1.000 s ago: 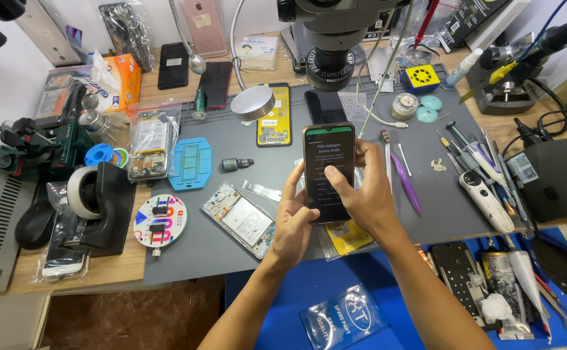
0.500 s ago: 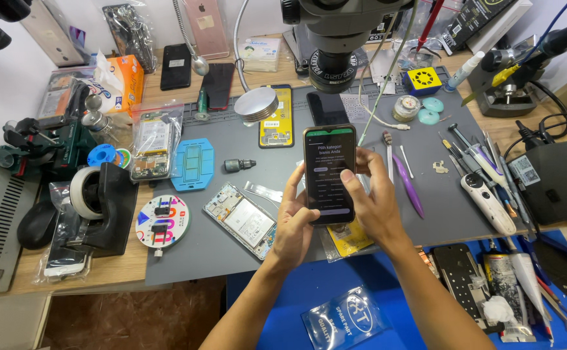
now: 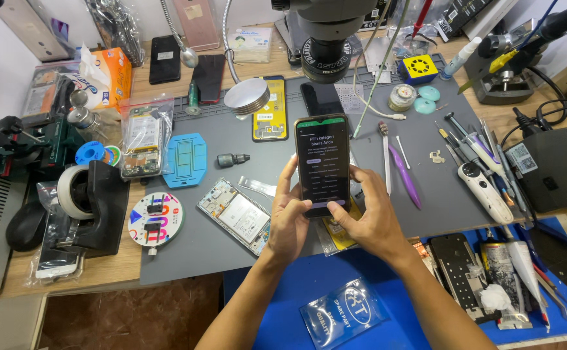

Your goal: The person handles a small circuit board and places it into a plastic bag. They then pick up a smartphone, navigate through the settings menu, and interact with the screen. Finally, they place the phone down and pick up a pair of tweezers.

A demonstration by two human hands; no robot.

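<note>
Two hands on one smartphone: left hand wraps its left edge, right hand cups the right edge with the thumb on the lower part of the lit screen, phone held upright above the grey work mat. Just left of the left hand an opened phone chassis lies flat on the mat, a yellow packet sits under the hands, and a purple pry tool lies to the right. Further out: a tape dispenser at far left, the microscope head above the phone, and a clear spare-part bag on the blue mat near the forearms.
</note>
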